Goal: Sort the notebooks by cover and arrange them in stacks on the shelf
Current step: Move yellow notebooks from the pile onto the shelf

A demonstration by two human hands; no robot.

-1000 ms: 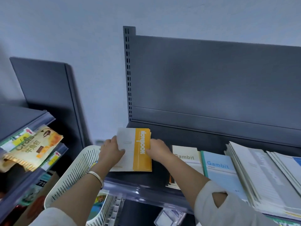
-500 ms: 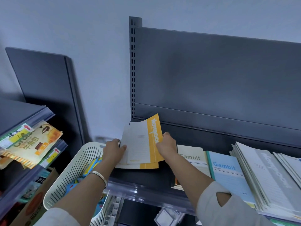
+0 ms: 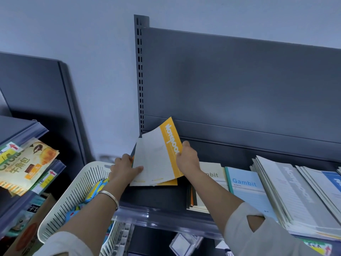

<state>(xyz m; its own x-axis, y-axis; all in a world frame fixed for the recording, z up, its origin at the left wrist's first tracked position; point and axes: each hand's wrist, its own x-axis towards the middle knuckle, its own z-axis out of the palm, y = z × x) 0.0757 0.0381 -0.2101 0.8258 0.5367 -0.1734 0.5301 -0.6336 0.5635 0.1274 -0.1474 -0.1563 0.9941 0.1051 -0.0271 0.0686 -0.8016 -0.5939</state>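
A small stack of white-and-yellow notebooks [image 3: 156,159] stands tilted up at the left end of the dark shelf [image 3: 162,196], far edges raised toward the back panel. My left hand [image 3: 123,169] grips the stack's left edge, thumb across the top cover. My right hand [image 3: 187,157] grips its right edge over the yellow band. To the right lie a cream Gambit notebook stack [image 3: 212,174], a blue Gambit notebook [image 3: 247,189], and a fanned pile of grey notebooks [image 3: 299,196].
A white slotted basket [image 3: 73,196] holding colourful items sits below left of the shelf. A side rack on the left carries snack packets [image 3: 24,165]. The shelf's clear front lip [image 3: 166,217] runs under my forearms. A slotted upright [image 3: 140,74] bounds the shelf's left end.
The yellow notebooks lay flat on the shelf a second ago. Both hands have since tipped the stack up on its near edge, and it now stands steeper.
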